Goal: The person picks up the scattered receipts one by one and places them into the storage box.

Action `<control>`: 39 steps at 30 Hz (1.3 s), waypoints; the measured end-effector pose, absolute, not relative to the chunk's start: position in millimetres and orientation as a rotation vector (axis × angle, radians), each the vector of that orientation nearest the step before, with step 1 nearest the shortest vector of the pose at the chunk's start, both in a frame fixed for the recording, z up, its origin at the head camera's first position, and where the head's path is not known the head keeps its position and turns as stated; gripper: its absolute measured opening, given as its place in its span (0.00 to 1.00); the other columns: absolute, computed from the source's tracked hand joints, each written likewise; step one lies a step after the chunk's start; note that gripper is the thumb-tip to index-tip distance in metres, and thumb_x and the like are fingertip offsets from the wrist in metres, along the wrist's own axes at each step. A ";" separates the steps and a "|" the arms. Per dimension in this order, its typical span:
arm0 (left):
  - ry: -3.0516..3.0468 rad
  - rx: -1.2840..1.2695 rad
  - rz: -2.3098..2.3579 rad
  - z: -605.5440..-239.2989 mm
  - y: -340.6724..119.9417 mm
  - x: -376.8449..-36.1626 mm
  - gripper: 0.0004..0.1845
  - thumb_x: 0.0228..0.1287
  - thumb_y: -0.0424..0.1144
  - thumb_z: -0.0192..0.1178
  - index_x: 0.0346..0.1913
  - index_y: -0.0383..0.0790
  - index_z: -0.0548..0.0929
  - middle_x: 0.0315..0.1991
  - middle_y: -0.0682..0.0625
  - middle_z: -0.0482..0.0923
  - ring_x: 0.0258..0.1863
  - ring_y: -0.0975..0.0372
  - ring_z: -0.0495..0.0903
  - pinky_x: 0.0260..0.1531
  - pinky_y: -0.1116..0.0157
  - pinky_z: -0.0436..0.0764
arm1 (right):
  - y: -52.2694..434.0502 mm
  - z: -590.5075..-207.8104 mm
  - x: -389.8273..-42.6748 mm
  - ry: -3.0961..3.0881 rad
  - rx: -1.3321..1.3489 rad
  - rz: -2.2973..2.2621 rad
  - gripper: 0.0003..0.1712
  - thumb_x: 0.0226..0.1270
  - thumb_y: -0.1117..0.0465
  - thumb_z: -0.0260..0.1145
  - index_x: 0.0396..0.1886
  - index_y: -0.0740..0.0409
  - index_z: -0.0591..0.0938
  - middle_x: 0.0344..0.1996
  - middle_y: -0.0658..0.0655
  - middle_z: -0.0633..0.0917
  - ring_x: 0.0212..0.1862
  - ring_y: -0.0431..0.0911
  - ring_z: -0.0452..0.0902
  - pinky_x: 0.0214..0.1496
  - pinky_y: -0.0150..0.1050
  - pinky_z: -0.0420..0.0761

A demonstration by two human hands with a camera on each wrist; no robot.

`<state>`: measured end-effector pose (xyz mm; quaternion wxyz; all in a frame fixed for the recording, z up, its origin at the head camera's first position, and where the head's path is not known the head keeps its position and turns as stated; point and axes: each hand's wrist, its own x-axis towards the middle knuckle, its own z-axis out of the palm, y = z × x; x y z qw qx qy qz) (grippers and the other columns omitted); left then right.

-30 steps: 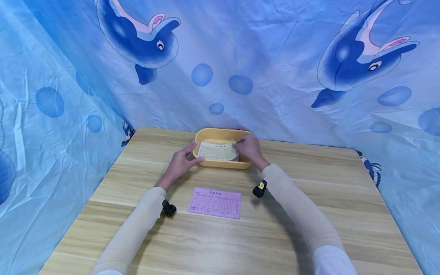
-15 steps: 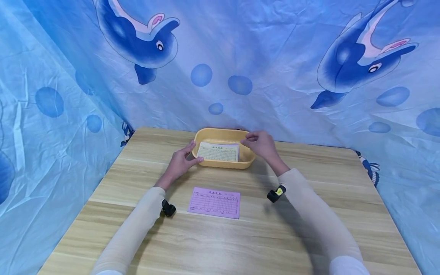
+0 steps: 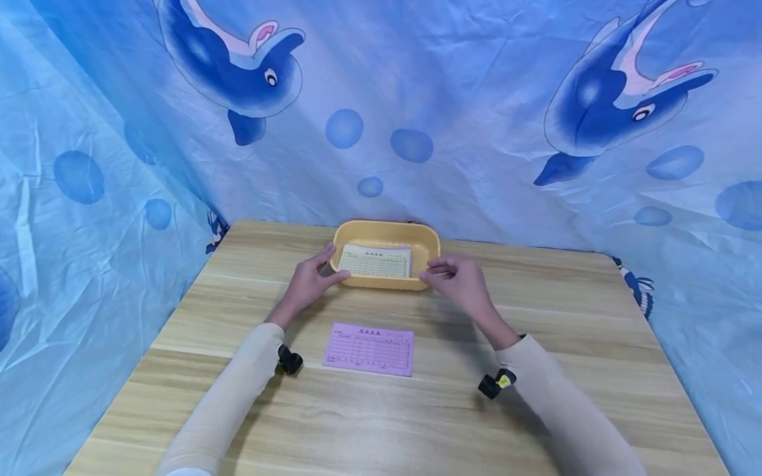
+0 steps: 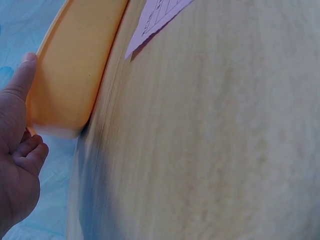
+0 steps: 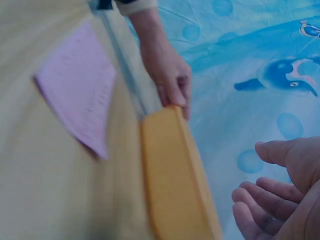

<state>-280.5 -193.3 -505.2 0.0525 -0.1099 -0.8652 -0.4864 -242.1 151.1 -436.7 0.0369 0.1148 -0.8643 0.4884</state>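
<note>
A yellow plastic basket (image 3: 381, 283) stands at the far side of the table. In it lies a stack of white-green printed form sheets (image 3: 375, 262), with a purple edge showing. My left hand (image 3: 308, 283) grips the basket's left end, thumb on the front rim and fingers at the side; the left wrist view shows the same hold on the basket (image 4: 75, 65). By the basket's right front corner is my right hand (image 3: 458, 284). The right wrist view shows that hand (image 5: 285, 195) with thumb and fingers apart, holding nothing; whether it touches the rim is unclear.
A purple printed form pad (image 3: 369, 349) lies on the wooden table (image 3: 369, 423) in front of the basket. Behind the table hangs a blue curtain (image 3: 476, 192) printed with dolphins. Small black cameras (image 3: 290, 360) are strapped to both wrists.
My right hand has withdrawn from the form sheets inside the basket, moving right and then toward me to the front corner. The raised top sheet now lies flat. My left hand keeps its hold.
</note>
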 end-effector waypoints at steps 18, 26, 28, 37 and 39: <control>-2.604 -0.354 -1.504 -504.3 -192.8 -278.6 0.48 0.59 0.53 0.74 0.76 0.33 0.65 0.79 0.45 0.57 0.78 0.58 0.58 0.74 0.61 0.68 | 137.3 -505.8 -186.5 -2.758 0.364 1.639 0.23 0.58 0.59 0.81 0.52 0.61 0.87 0.40 0.52 0.90 0.38 0.41 0.86 0.41 0.32 0.88; -2.606 -0.362 -1.502 -505.0 -193.1 -278.4 0.49 0.59 0.56 0.74 0.76 0.34 0.64 0.79 0.46 0.56 0.78 0.59 0.57 0.74 0.62 0.67 | 133.0 -517.4 -176.1 -2.789 0.384 1.592 0.22 0.54 0.60 0.82 0.50 0.56 0.88 0.42 0.50 0.89 0.40 0.40 0.83 0.44 0.32 0.87; -2.607 -0.363 -1.498 -505.3 -193.1 -278.6 0.50 0.58 0.56 0.73 0.76 0.34 0.64 0.79 0.46 0.56 0.79 0.59 0.57 0.74 0.62 0.67 | 132.8 -520.6 -175.9 -2.796 0.391 1.564 0.23 0.53 0.58 0.83 0.50 0.55 0.88 0.42 0.49 0.89 0.40 0.39 0.83 0.44 0.32 0.86; -2.590 -0.375 -1.514 -508.7 -193.4 -279.3 0.49 0.59 0.55 0.74 0.76 0.33 0.64 0.79 0.46 0.56 0.79 0.59 0.57 0.75 0.62 0.67 | 129.5 -530.5 -177.9 -2.830 0.482 1.450 0.25 0.48 0.60 0.85 0.48 0.53 0.88 0.40 0.47 0.87 0.40 0.40 0.78 0.44 0.32 0.82; -2.589 -0.375 -1.515 -509.6 -193.4 -279.5 0.49 0.59 0.55 0.74 0.76 0.34 0.64 0.79 0.46 0.56 0.79 0.59 0.57 0.75 0.62 0.67 | 128.7 -530.9 -177.5 -2.838 0.502 1.420 0.25 0.48 0.62 0.85 0.48 0.53 0.88 0.41 0.47 0.86 0.41 0.40 0.77 0.44 0.33 0.81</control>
